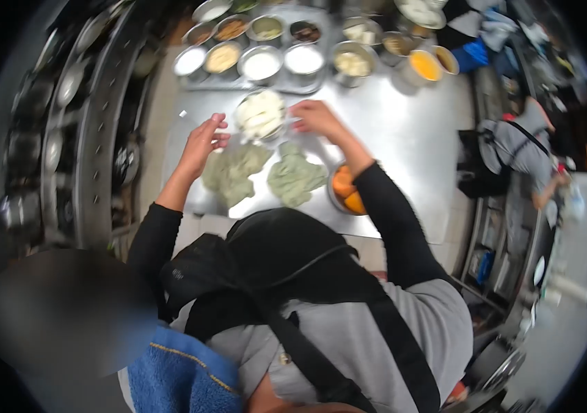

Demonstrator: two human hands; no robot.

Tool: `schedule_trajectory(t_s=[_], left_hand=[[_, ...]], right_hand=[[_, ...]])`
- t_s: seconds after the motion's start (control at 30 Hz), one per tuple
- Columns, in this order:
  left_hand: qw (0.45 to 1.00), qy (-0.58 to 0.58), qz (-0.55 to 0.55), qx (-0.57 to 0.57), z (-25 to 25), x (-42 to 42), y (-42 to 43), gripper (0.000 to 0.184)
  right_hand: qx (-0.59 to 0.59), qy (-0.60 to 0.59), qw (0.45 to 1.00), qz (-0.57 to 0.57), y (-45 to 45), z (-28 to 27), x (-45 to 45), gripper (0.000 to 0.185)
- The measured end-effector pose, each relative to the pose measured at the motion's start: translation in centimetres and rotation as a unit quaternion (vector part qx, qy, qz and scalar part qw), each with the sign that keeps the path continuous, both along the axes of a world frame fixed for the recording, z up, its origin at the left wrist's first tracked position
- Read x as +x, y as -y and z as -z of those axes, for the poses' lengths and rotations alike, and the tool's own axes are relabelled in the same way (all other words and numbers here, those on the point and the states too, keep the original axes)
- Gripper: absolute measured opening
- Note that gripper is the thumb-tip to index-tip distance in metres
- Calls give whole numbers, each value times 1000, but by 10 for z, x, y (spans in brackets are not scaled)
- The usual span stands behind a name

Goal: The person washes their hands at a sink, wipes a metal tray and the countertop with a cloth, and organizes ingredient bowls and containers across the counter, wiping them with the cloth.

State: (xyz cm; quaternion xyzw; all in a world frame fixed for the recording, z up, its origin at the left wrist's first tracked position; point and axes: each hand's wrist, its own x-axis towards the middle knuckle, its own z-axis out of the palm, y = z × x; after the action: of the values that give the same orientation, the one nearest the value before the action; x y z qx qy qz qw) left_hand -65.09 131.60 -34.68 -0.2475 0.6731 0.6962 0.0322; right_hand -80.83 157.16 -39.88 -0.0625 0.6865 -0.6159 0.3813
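Note:
A bowl heaped with pale white pieces [260,115] stands on the steel table [403,151]. My left hand [205,139] is just left of this bowl, its fingers apart and nothing seen in them. On the bowl's right side is my right hand [316,118], fingers partly spread near the rim, with no object visible in it. Below the bowl lie two crumpled grey-green cloths, one on the left [233,172] and one on the right [296,175]. A bowl of orange pieces [350,191] sits beside my right forearm.
Several metal containers of ingredients stand on a tray [286,88] at the back. Right of it are a bowl of pale chunks [352,63] and a container of orange-yellow contents [424,67]. Shelves [94,138] line the left. Another person [524,148] stands at the right.

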Motion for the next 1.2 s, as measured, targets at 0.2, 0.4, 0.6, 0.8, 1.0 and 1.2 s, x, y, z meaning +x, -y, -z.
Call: schedule_trajectory(t_s=[0.2, 0.4, 0.6, 0.8, 1.0, 1.2], left_hand=[[987, 23, 87, 132, 28, -35, -11, 63], [964, 26, 179, 194, 12, -52, -53, 64], [992, -49, 116, 28, 30, -28, -11, 41], [994, -96, -8, -51, 42, 8, 27, 37], [976, -116, -96, -160, 50, 52, 49, 31], [847, -166, 94, -497, 36, 114, 21, 42]], right_hand=[[4, -7, 999, 54, 0, 15, 6, 24], [82, -19, 987, 138, -88, -10, 8, 28], [65, 2, 952, 299, -185, -1, -32, 25], [25, -39, 928, 371, -209, 16, -99, 36], [-79, -37, 904, 418, -184, 25, -119, 29], [292, -339, 892, 61, -119, -8, -23, 21]])
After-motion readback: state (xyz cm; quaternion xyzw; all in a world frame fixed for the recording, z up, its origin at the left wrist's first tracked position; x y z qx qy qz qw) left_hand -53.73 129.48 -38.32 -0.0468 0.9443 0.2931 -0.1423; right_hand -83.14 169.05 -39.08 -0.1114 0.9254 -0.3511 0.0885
